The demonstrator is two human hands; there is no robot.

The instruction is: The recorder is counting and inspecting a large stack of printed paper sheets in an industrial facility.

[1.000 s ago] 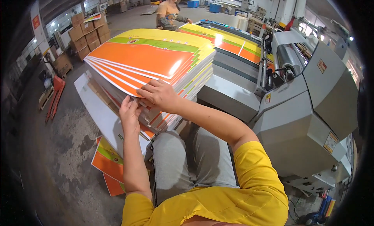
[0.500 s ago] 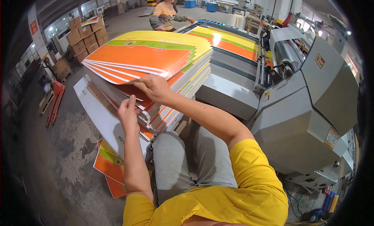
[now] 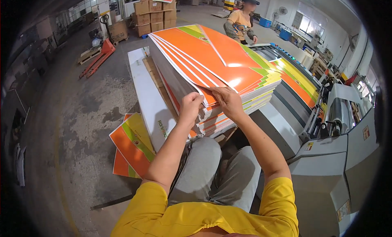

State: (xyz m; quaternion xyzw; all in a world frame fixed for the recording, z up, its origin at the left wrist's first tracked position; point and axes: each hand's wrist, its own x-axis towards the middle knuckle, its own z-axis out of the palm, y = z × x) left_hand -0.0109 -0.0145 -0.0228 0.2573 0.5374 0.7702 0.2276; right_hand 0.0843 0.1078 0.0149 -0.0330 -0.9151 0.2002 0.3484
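In front of me stands a tall stack of large printed sheets (image 3: 188, 47), glossy orange with green and yellow bands. Its upper sheets are fanned, so white borders show in steps along the left side. My left hand (image 3: 192, 107) is closed at the stack's near corner, thumb and fingers pinching sheet edges. Just right of it, my right hand (image 3: 228, 101) grips the near edge of the upper sheets, which bend up slightly there. Its fingertips are partly hidden under the paper. How many sheets each hand holds cannot be made out.
A grey machine (image 3: 322, 155) with rollers stands at right, similar sheets on its bed (image 3: 286, 110). A white board (image 3: 143, 90) lies left of the stack; loose printed sheets (image 3: 132, 143) lie lower left. Beyond are a red pallet jack (image 3: 107, 49), cartons (image 3: 157, 16) and another person (image 3: 240, 22).
The view has swung left, so the stack and machine appear further right. My hands have come closer to level at the near corner, and an upper sheet's edge now crosses the top diagonally.
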